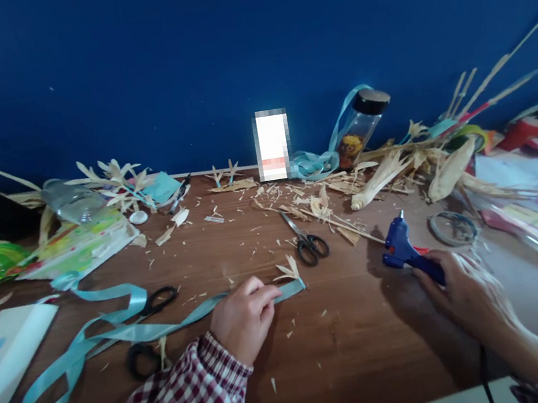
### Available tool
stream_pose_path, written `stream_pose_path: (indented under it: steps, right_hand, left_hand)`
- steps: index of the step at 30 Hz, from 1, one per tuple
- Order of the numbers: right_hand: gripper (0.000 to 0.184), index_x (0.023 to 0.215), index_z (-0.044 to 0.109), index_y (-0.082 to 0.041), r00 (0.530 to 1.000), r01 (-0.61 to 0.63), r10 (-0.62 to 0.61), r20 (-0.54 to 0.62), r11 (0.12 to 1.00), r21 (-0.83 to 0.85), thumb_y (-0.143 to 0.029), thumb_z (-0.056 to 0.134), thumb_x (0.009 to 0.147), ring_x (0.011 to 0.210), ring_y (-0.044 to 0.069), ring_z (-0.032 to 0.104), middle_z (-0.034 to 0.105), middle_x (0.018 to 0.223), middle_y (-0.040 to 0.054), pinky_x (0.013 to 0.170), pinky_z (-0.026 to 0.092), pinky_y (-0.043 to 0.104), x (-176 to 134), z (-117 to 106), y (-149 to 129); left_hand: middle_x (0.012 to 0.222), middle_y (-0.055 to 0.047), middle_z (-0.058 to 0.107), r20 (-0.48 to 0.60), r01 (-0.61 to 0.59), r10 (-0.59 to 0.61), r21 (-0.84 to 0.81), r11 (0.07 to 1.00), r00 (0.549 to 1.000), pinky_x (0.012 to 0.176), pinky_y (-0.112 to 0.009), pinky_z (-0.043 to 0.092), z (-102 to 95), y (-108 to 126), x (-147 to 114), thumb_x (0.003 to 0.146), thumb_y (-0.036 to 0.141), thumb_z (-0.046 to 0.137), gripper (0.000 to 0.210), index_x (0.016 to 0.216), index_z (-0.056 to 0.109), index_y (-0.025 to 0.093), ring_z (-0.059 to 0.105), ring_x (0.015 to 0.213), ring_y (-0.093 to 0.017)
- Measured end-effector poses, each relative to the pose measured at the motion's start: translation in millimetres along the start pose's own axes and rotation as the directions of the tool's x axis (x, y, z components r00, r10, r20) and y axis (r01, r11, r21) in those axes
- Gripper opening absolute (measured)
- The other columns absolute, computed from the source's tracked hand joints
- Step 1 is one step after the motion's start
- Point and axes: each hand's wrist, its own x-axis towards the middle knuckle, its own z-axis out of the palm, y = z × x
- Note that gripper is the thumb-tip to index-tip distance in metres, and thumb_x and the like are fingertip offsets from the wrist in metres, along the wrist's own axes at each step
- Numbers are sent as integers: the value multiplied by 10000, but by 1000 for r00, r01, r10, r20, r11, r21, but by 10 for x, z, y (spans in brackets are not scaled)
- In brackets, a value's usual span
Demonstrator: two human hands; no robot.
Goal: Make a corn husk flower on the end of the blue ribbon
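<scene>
My left hand [246, 316] is closed on a light blue satin ribbon [290, 290] near its cut end, low over the table. Just beyond my fingertips a small corn-husk flower [289, 268] touches or overlaps the ribbon. From my hand the ribbon trails left in loose loops. At the right, my right hand [465, 293] is wrapped round the handle of a blue glue gun [401, 244], whose nozzle points up and away from me. Between the hands, a little farther off, lie black-handled scissors [312, 247]. A second pair of scissors [144, 360] lies partly under the ribbon and my left sleeve.
Husk scraps [273, 194] litter the brown table [340, 339]. A glass jar [359, 131] leans at the back beside coiled ribbon. Dried corn husks [381, 178] and a wire coil [453, 228] lie right. Husk flowers [116, 177] and a white box [11, 341] stand left.
</scene>
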Motion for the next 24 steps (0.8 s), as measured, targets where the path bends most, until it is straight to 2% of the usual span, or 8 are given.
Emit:
stream_pose_path:
  steps: [3,8,14,19,20,22,23,24]
  right_hand:
    - [253,996,497,-196,992,-125,126,23,992,-30,-400,447,855,854,321,602,629,881,141,655,448,378,-67,7,132]
    - [336,1044,503,-171,935,-354,350,-53,932,-82,-431,456,837,855,295,593,624,892,112,647,427,350,-140,-12,248]
    - [315,1021,519,-177,860,-500,509,16,849,-173,-429,431,854,795,266,606,635,857,92,586,408,317,-110,1,261]
    - [453,1037,535,-137,915,-395,404,13,900,-185,-530,408,851,831,322,597,626,910,173,590,439,369,-68,-209,232]
    - [462,1040,535,-134,918,-397,393,-56,907,-137,-537,440,834,851,338,593,627,910,175,609,447,387,-43,-269,186]
    - [401,1062,527,-146,951,-283,290,-103,956,83,-475,483,835,844,303,611,638,901,142,655,469,379,33,-378,7]
    - [334,1049,531,-157,972,-196,220,-86,954,227,-420,468,855,768,258,627,646,851,108,664,478,359,85,-420,-130]
    - [271,1018,547,-170,991,-118,131,-15,932,342,-377,461,867,720,225,633,654,835,87,655,482,334,144,-450,-294]
  left_hand:
    - [829,5,620,-17,25,-25,-23,999,1000,647,-261,431,-11,14,11,813,146,487,178,884,620,242,596,754,-158]
    - [822,4,617,-17,21,-20,21,1000,1000,640,-272,426,12,-14,13,831,176,472,121,844,577,236,592,736,-164]
    - [823,3,618,-44,-22,24,41,999,999,621,-269,423,58,-51,9,848,200,451,120,846,559,253,590,711,-155]
    - [830,-2,614,-30,7,-6,37,999,1000,631,-259,431,2,16,27,834,185,449,132,848,569,239,590,734,-151]
    - [833,-5,612,-16,18,-17,35,999,1000,637,-260,432,-10,30,32,830,182,451,132,852,571,234,590,744,-154]
    - [829,-11,606,10,30,-30,33,999,999,647,-263,433,-29,50,41,824,185,455,128,859,573,223,588,754,-159]
    - [822,-13,601,19,30,-31,36,999,999,647,-263,432,-36,57,43,825,197,459,125,865,575,219,586,748,-159]
    - [815,-15,598,25,29,-30,41,999,999,645,-263,429,-43,64,43,827,216,463,124,875,577,215,582,736,-159]
